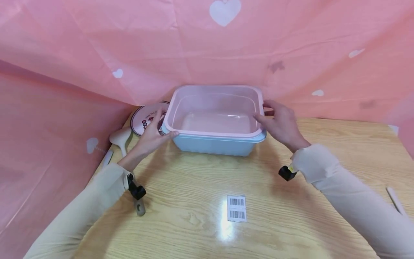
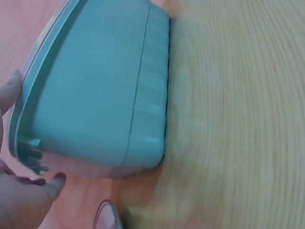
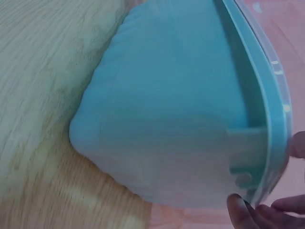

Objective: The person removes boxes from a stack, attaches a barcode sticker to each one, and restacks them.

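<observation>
**Tub gripped at both ends: hazards, listed near to far**

Since both hands hold only the rim, most of the risk lies in the grip.

- Barcode stickers (image 1: pixel 236 208), nearest, flat on the wooden table (image 1: pixel 200 230); no hazard.
- Left hand (image 1: pixel 152 135): fingers curled round the rim at the tub's left end. Right hand (image 1: pixel 280 124): fingers curled round its right end. Uneven effort could tilt the tub or let the rim slip.
- Tub (image 1: pixel 215 144), blue, with a pink liner (image 1: pixel 215 108) seated inside, stands at the table's far edge. The liner may shift loose.
- Plate (image 1: pixel 147 117) and spoon (image 1: pixel 121 138), just beside the left hand, could be knocked.
- Pink cloth (image 1: pixel 97 54) behind might snag.
</observation>
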Demonstrator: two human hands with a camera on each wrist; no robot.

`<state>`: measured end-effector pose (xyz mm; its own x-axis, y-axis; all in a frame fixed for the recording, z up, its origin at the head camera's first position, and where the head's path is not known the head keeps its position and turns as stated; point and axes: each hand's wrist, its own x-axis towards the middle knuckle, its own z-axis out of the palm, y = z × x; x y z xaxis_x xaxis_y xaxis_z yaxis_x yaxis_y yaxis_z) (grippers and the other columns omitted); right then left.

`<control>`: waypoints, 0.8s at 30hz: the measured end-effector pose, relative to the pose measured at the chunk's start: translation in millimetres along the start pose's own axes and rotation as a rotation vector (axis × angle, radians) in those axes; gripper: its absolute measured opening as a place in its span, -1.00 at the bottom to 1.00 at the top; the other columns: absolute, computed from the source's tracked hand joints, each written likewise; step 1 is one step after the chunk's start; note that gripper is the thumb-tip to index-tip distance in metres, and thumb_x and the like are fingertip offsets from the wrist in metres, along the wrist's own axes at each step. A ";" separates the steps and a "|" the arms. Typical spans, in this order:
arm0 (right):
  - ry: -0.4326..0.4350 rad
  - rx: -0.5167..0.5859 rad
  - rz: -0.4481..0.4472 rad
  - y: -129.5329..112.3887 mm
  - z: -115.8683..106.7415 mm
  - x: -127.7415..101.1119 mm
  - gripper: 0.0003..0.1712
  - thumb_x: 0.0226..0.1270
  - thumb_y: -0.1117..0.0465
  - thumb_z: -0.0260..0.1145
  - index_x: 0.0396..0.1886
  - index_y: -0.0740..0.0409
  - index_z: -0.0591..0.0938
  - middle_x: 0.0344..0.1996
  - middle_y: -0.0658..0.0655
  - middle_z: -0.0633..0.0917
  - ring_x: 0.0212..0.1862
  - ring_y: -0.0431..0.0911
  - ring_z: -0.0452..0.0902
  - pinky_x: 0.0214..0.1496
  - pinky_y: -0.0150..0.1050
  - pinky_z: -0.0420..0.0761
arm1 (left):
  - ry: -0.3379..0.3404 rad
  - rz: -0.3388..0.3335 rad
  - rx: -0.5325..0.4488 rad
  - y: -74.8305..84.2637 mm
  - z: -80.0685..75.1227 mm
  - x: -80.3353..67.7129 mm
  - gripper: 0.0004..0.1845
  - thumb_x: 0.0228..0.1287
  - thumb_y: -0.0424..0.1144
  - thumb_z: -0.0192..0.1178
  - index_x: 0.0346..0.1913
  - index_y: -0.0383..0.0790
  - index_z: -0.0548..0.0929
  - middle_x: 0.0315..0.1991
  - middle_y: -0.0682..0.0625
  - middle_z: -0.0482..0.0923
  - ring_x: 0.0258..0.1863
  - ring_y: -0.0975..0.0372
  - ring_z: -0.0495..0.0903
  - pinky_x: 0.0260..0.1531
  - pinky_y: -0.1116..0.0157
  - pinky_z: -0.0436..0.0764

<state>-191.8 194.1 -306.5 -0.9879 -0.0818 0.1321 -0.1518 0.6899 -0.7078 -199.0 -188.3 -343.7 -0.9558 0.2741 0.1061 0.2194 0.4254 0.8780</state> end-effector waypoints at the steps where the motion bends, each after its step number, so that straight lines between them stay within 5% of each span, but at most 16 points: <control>1: 0.013 -0.007 0.003 -0.4 2.3 0.7 -0.35 0.30 0.02 0.31 0.31 0.20 0.43 0.18 0.29 0.56 0.12 0.20 0.57 0.02 0.09 0.65 | 0.003 0.003 -0.021 -1.3 0.9 -0.5 0.08 0.14 -0.12 0.40 0.55 -0.06 -0.13 0.51 -0.15 0.06 0.47 -0.02 0.12 0.42 -0.10 0.15; 6: 0.041 -0.056 -0.016 -2.6 10.1 2.7 -0.35 0.21 0.11 0.35 0.23 0.36 0.47 0.06 0.37 0.55 0.05 0.24 0.54 0.12 0.10 0.53 | 0.010 0.023 -0.055 -3.1 3.1 -2.1 0.01 0.19 -0.11 0.36 0.55 0.02 -0.10 0.51 -0.14 0.08 0.45 -0.01 0.17 0.43 -0.05 0.16; 10: 0.013 -0.078 0.020 -7.3 10.4 4.1 -0.37 0.20 0.15 0.32 0.20 0.43 0.46 0.01 0.40 0.52 0.04 0.24 0.46 0.13 0.12 0.49 | 0.007 0.054 -0.126 -6.8 5.1 -1.1 -0.05 0.22 -0.28 0.32 0.54 -0.01 -0.04 0.49 -0.15 0.12 0.40 -0.01 0.27 0.38 0.05 0.30; 18: -0.035 -0.110 0.092 -14.2 12.4 6.9 -0.39 0.17 0.26 0.27 0.19 0.48 0.42 0.00 0.39 0.46 -0.01 0.19 0.36 -0.06 0.07 0.65 | -0.012 0.066 -0.104 -10.9 4.9 -3.2 -0.09 0.28 -0.26 0.27 0.54 0.06 -0.06 0.51 -0.12 0.08 0.43 -0.01 0.21 0.39 0.02 0.27; 24: -0.024 -0.139 0.042 -16.3 9.5 12.1 -0.57 0.12 0.32 0.24 -0.02 0.49 0.55 -0.25 0.41 0.63 -0.24 0.14 0.56 -0.30 -0.12 0.71 | -0.008 0.062 -0.080 -11.1 4.4 -2.5 -0.08 0.28 -0.25 0.27 0.54 0.04 -0.08 0.50 -0.15 0.10 0.41 -0.04 0.24 0.37 0.02 0.30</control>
<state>-201.6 175.0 -300.0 -0.9940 -0.0669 0.0861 -0.1057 0.7857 -0.6095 -198.1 -189.9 -355.8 -0.9391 0.3051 0.1580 0.2618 0.3375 0.9042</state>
